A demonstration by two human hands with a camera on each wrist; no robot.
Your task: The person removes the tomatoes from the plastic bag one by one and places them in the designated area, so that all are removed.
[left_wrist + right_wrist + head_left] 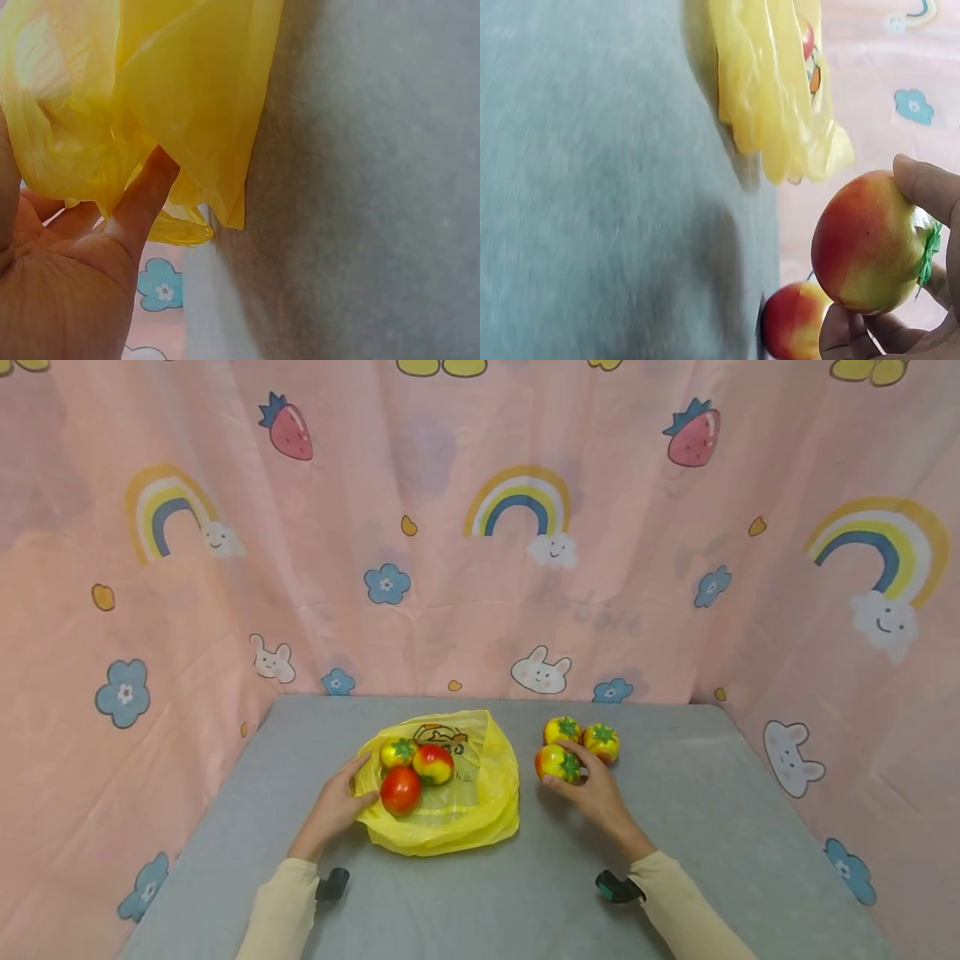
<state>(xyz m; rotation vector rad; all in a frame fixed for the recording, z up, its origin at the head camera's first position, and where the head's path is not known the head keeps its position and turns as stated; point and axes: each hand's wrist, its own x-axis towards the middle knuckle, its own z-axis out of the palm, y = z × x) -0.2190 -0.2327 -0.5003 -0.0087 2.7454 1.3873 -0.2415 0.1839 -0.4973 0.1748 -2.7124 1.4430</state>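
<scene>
A yellow plastic bag (pixel 491 793) lies with its mouth spread wide on the grey table. Inside it rest three tomatoes: a plain red one (pixel 401 791), a red-and-yellow one (pixel 433 763) and a yellow one with a green leafy top (pixel 397 752). My left hand (pixel 339 795) grips the bag's left rim; in the left wrist view its thumb (pixel 146 199) presses on the plastic. To the right of the bag, my right hand (pixel 596 789) holds a red-and-yellow tomato (pixel 870 244) between thumb and fingers. The right wrist view shows it raised off the table.
Two more red-and-yellow tomatoes, one at the back (pixel 561 730) and one to its right (pixel 602 742), sit just beyond my right hand. A pink patterned curtain (pixel 480 627) closes off the table (pixel 480 902) at the back and sides.
</scene>
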